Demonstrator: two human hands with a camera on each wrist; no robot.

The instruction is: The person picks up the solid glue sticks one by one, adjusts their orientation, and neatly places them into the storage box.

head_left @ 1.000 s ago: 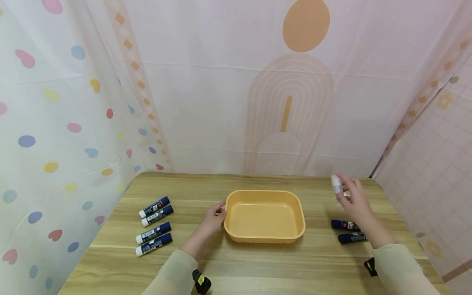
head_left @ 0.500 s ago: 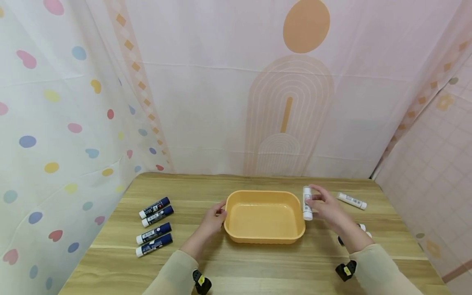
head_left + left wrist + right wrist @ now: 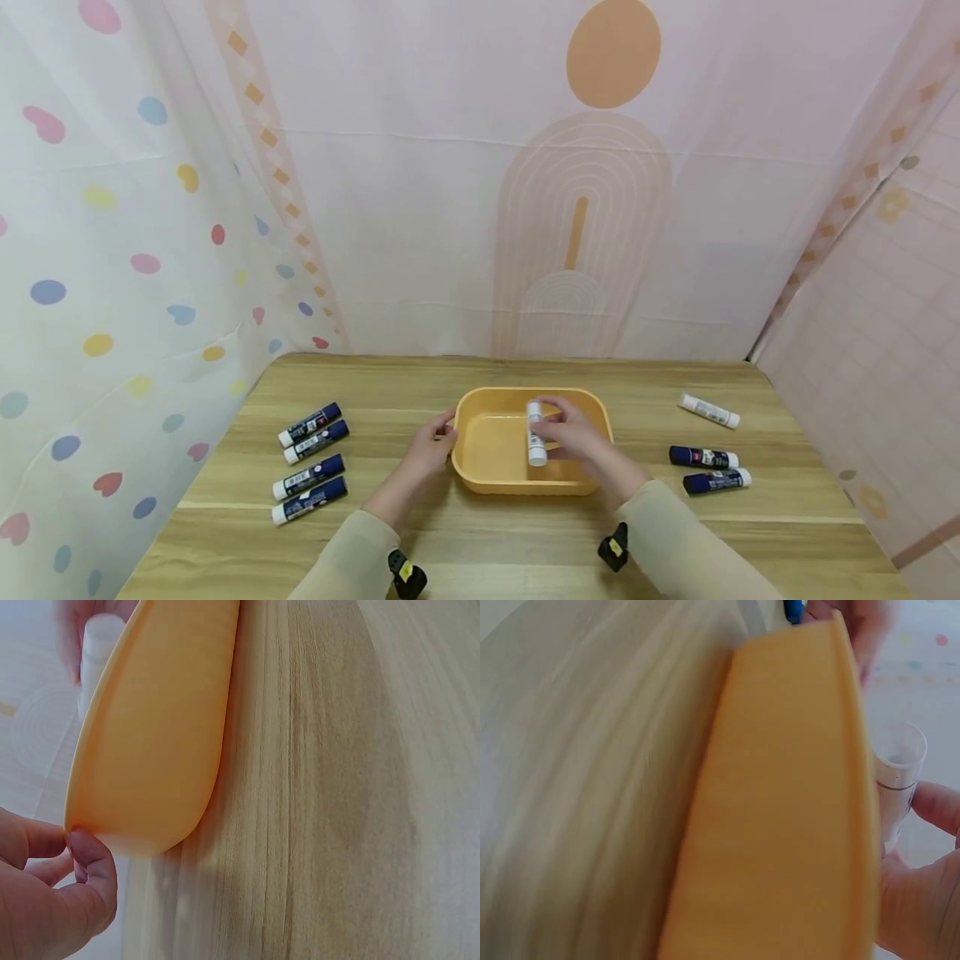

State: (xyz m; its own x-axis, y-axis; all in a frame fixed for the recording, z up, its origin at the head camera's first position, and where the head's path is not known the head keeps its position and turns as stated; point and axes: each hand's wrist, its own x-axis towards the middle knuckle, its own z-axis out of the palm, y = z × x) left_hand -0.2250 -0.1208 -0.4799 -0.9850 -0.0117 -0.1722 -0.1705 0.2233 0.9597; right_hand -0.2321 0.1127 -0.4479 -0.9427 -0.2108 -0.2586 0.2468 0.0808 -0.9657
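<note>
A yellow-orange plastic basin stands mid-table. My left hand pinches its left rim between thumb and fingers, as the left wrist view shows close up at the basin wall. Over the basin, my right hand grips a white glue stick by its side. That glue stick's clear end shows beyond the rim in the right wrist view. Another white glue stick lies at the back right. Two dark blue glue sticks with white ends, one behind the other, lie nearer on that side.
Several dark blue glue sticks with white ends lie slanted in a column on the left of the wooden table. A patterned curtain hangs right behind the table's back edge, with more curtain at both sides.
My right hand has carried the white glue stick leftward from the back right to above the basin, uncovering the glue sticks on the right. The left hand has kept its place on the rim.
</note>
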